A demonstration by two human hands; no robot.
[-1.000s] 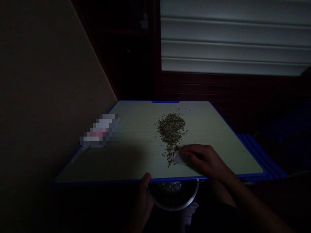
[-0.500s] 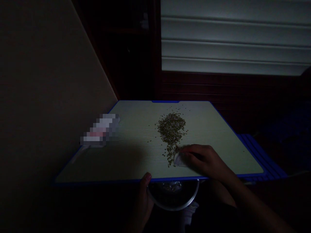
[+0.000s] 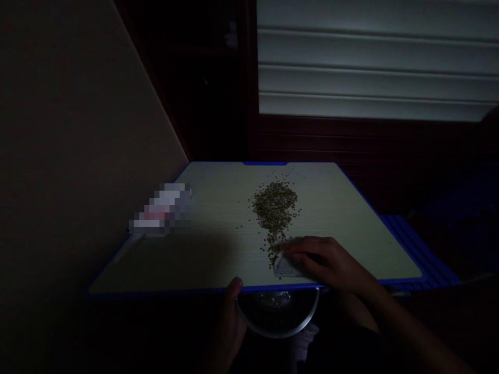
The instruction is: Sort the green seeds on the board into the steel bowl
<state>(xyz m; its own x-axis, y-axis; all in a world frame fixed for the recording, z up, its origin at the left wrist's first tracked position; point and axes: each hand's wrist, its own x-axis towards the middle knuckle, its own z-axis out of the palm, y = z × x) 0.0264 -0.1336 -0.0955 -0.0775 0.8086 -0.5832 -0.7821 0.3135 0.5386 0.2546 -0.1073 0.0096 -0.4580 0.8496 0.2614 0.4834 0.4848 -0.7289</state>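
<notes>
A pile of small greenish-brown seeds or beans (image 3: pixel 275 205) lies on the pale tabletop (image 3: pixel 343 218), with a narrow trail running toward the near edge. My right hand (image 3: pixel 322 257) pinches a small printed paper card (image 3: pixel 286 267), which stands against the near end of that trail. At the near blue edge, my left hand (image 3: pixel 234 306) has its thumb up against the table rim. Its palm lies along a metal bowl (image 3: pixel 278 335) held below the edge; its other fingers are hidden. A few seeds show inside the bowl.
A pixelated white packet (image 3: pixel 161 210) lies at the table's left side, next to a wall (image 3: pixel 78 130). Blue striped fabric (image 3: pixel 413 249) is beyond the right edge. Pale slatted panels (image 3: pixel 370 62) and dark wood stand behind. The room is dim.
My right hand and the card have moved slightly toward the near edge, and the card has tilted a little. My left hand and the bowl stay in place.
</notes>
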